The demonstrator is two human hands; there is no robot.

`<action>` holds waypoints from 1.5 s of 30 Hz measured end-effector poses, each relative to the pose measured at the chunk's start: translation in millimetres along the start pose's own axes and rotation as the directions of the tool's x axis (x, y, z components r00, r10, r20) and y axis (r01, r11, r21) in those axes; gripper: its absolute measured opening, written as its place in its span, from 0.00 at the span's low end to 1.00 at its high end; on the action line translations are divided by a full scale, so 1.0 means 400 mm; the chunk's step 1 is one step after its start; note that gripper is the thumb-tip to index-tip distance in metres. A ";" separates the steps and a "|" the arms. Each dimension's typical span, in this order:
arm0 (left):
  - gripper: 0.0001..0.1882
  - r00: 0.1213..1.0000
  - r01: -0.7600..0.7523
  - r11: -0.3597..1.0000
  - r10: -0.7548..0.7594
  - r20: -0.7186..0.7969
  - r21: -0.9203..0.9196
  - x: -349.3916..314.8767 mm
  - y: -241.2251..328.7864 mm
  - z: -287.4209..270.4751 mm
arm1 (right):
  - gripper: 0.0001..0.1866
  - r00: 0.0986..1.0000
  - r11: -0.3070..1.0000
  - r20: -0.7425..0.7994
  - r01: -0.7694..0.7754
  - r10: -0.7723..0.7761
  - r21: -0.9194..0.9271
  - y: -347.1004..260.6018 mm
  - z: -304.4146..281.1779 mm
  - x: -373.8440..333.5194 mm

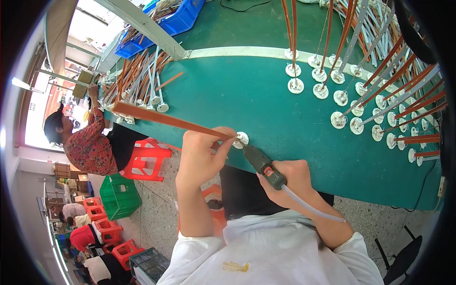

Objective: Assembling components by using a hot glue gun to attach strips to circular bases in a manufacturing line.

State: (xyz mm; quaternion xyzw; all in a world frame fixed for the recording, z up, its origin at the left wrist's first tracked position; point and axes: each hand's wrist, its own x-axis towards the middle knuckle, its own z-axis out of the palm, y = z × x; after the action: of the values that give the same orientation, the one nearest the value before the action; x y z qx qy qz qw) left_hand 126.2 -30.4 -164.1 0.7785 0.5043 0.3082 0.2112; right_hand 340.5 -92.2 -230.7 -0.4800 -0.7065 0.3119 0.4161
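My left hand (202, 154) pinches a long flat orange-brown strip (164, 118) near its lower end, and the strip slants up to the left. At that end is a small round white disc (243, 137), partly hidden by my fingertips, close to the table's near edge. Wrapped in my right hand (293, 180) is a dark green glue gun (260, 162) with a red switch; a bendy translucent glue stick (308, 210) trails from its back. The nozzle points at the spot where strip and disc meet; whether it touches cannot be made out.
Many strips standing on white discs (338, 119) fill the table's right side. A pile of strips (137, 78) lies at the far left, by a blue crate (183, 19). A seated person (90, 142) works to the left, near a green basket (118, 197).
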 end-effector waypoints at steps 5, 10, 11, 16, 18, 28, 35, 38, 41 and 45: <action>0.04 1.000 -0.016 1.000 0.016 -0.024 -0.024 -0.004 -0.002 0.006 | 0.13 1.000 1.000 0.002 -0.010 0.010 -0.008 0.004 0.002 -0.002; 0.04 1.000 -0.002 1.000 0.002 -0.025 0.002 -0.005 0.005 0.007 | 0.14 1.000 1.000 0.015 -0.016 0.017 -0.012 0.002 -0.001 -0.004; 0.04 1.000 -0.004 1.000 0.004 -0.025 0.004 -0.002 0.003 0.006 | 0.13 1.000 1.000 0.031 -0.001 0.001 -0.021 0.002 -0.001 -0.004; 0.05 0.999 0.027 1.000 -0.026 -0.042 0.004 -0.006 -0.003 0.016 | 0.13 0.998 1.000 0.053 -0.018 0.019 -0.023 -0.002 -0.016 -0.005; 0.06 0.999 0.001 1.000 -0.001 -0.051 -0.001 -0.003 -0.011 0.017 | 0.13 0.996 0.999 0.079 -0.040 0.040 0.007 0.002 -0.020 -0.006; 0.08 0.997 -0.075 0.994 0.075 -0.002 -0.074 -0.002 0.011 0.022 | 0.08 0.989 0.991 0.095 -0.119 0.113 0.061 -0.005 -0.033 0.003; 0.02 0.998 -0.057 0.994 0.059 0.020 -0.092 -0.005 0.005 0.029 | 0.09 0.988 0.987 0.082 -0.135 0.128 0.084 0.000 -0.029 -0.003; 0.04 0.997 -0.069 0.991 0.072 0.024 -0.118 -0.006 -0.008 0.030 | 0.09 0.987 0.986 0.075 -0.150 0.145 0.069 -0.001 -0.026 -0.006; 0.10 1.000 -0.010 0.989 0.012 0.011 -0.147 -0.005 0.002 0.033 | 0.09 0.988 0.984 0.073 -0.142 0.135 0.110 -0.002 -0.033 0.000; 0.15 1.000 0.026 0.994 -0.024 0.014 -0.109 -0.001 0.017 0.028 | 0.10 0.989 0.987 0.085 -0.130 0.122 0.097 -0.001 -0.033 -0.004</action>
State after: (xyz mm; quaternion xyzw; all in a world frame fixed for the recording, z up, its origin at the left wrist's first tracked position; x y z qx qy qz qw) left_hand 138.3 -33.5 -167.8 0.7613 0.4951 0.3278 0.2604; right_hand 352.3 -93.4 -224.6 -0.4890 -0.6738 0.3920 0.3914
